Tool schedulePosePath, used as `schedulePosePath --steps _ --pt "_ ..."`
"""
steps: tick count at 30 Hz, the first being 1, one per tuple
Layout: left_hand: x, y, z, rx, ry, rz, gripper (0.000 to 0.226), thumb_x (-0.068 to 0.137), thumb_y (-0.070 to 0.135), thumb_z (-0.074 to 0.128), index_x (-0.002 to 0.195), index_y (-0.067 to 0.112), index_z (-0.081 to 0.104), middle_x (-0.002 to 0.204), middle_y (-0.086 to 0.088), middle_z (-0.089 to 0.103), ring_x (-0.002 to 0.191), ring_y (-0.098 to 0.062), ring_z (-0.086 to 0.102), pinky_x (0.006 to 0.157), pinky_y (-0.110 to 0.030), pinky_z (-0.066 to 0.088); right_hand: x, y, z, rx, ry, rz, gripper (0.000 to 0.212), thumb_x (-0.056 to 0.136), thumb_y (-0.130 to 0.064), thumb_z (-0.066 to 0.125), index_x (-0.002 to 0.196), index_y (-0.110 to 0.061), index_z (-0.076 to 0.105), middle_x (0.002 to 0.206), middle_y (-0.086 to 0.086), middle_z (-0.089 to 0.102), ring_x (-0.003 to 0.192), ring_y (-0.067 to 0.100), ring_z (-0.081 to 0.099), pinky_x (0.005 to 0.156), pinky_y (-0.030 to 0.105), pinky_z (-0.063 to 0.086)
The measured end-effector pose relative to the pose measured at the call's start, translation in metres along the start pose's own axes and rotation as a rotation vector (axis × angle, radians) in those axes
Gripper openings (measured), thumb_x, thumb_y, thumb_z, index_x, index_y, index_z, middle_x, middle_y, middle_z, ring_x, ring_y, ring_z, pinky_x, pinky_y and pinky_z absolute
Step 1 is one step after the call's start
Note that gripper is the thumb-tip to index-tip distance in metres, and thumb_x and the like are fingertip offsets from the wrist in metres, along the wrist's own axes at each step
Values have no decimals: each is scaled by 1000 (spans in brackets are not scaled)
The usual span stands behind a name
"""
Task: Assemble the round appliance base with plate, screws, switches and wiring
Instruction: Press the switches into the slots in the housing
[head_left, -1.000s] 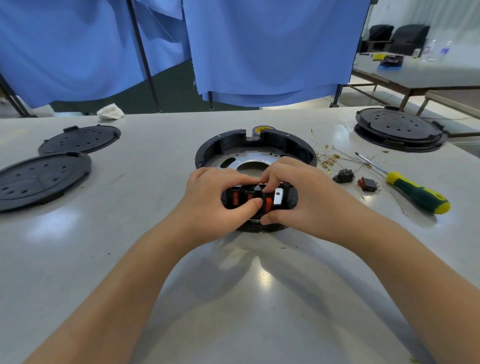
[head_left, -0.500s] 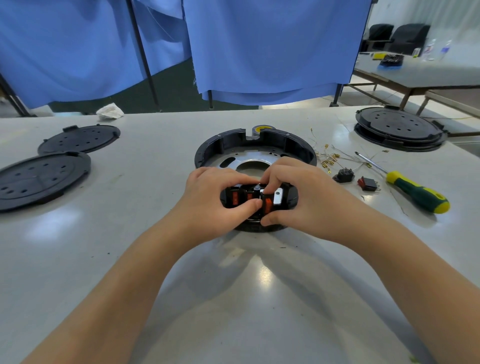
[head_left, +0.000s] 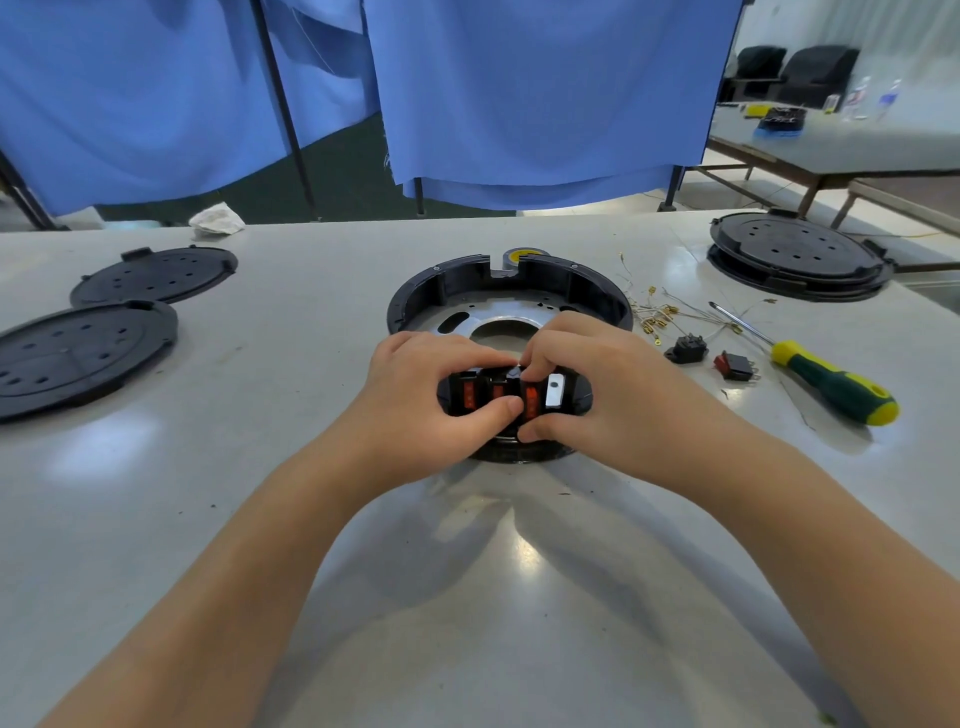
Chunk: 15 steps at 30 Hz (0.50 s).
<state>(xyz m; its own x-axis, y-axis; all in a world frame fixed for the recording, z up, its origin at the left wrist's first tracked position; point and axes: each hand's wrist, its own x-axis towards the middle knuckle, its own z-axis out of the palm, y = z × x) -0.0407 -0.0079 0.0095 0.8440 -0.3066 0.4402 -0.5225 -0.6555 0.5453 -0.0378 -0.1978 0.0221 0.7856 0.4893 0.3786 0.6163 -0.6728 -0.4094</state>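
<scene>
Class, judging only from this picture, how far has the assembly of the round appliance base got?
Done: the metal plate lies inside the round base, and red switches sit in its near wall. In hand: the left hand and right hand grip that switch section. Left: a loose red switch, a black socket and wires lie beside the screwdriver.

Base (head_left: 511, 296): centre of frame, on table (head_left: 260, 519); plate (head_left: 498, 319) inside it. Both hands (head_left: 436, 395) (head_left: 587, 384) at its near rim, on the switches (head_left: 498, 397). Two lids (head_left: 78, 353) (head_left: 156, 273): left. Wires (head_left: 660, 317), two loose switches (head_left: 685, 348) (head_left: 735, 366), screwdriver (head_left: 826, 379): right. Stacked lids (head_left: 797, 254): upper right. Tape (head_left: 524, 255): behind base.
</scene>
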Motion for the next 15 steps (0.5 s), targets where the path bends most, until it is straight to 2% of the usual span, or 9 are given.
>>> schedulePosePath --steps 9,15 --pt "1 -1 0 -8 6 10 34 77 45 63 109 36 72 95 21 70 98 0 59 105 -45 33 0 2 1 3 17 13 36 67 -35 82 92 -24 57 98 -12 55 91 7 51 80 30 46" --pt "1 -3 2 5 40 16 36 70 45 68 104 36 73 95 17 71 97 1 55 104 -42 33 1 7 2 38 -11 133 49 64 -43 81 101 -32 50 96 -18 55 91 2 50 76 16 41"
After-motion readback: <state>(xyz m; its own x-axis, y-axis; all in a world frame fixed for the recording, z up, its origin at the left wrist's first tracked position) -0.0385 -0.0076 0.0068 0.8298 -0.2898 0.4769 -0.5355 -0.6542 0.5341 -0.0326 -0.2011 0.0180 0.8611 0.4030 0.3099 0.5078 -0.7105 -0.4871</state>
